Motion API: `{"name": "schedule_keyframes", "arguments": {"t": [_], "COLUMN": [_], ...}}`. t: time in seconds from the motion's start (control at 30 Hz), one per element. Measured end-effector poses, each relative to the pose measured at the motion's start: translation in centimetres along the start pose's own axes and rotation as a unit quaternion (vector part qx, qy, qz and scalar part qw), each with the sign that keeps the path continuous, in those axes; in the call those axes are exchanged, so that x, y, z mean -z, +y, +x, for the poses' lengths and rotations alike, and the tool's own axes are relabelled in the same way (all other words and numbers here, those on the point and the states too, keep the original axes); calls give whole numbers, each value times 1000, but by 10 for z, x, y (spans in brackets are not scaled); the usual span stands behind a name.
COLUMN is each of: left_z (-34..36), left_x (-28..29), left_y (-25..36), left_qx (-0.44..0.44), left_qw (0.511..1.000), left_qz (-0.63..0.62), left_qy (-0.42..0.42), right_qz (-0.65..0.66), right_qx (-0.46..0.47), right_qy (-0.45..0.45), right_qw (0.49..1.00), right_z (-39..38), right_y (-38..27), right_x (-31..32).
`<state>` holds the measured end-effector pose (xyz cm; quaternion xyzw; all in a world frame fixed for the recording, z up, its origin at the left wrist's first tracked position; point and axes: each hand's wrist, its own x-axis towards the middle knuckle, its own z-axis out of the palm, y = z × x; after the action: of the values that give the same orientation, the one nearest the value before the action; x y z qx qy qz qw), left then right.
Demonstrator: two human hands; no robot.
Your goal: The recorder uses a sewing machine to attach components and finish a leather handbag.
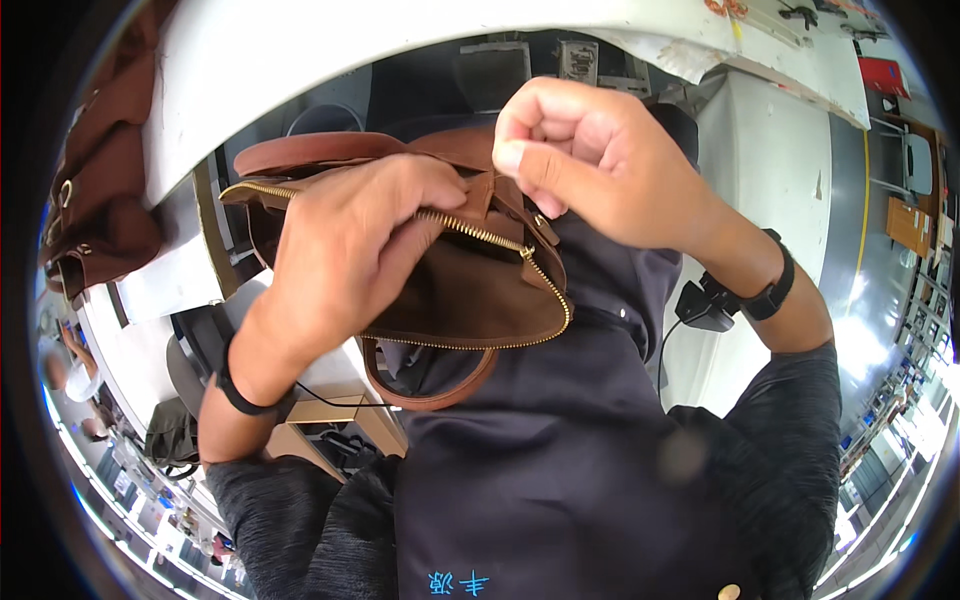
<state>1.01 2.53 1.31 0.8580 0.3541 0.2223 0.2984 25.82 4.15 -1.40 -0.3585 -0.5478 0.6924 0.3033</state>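
A brown handbag [470,300] rests on my lap with its top unzipped and the brown inside showing. Gold zipper teeth [475,232] run along both edges of the opening. My left hand [345,245] pinches the far edge of the bag by the zipper, its thumb inside the opening. Above the bag's right end, my right hand [610,165] is raised with thumb and curled fingers pressed together; anything between them is too small to make out. One rounded handle [435,402] hangs on the near side, and another handle [310,153] lies along the far side.
A white worktable [270,60] curves across the far side. More brown bags [105,190] hang or stand at the far left. A pale surface [775,160] extends on the right. At lower left are a cardboard box [375,425] and a dark bag [172,435]. Other people sit in the left distance.
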Motion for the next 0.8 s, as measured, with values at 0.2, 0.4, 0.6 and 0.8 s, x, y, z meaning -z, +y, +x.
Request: {"name": "schedule_keyframes", "arguments": {"t": [0.2, 0.4, 0.6, 0.8], "left_z": [50, 77, 86, 82], "left_x": [27, 24, 22, 19], "left_y": [-30, -60, -66, -72], "left_qx": [198, 269, 286, 210], "left_qw": [955, 921, 914, 914], "left_qz": [-171, -225, -214, -268], "left_qy": [-142, -170, -192, -220], "right_qz": [-33, -84, -119, -19], "right_qx": [-52, -62, -50, -90], "right_qy": [30, -2, 14, 11], "right_qw": [998, 995, 991, 996], "right_z": [17, 21, 25, 27], "right_y": [19, 32, 33, 35], "right_x": [17, 28, 35, 41]}}
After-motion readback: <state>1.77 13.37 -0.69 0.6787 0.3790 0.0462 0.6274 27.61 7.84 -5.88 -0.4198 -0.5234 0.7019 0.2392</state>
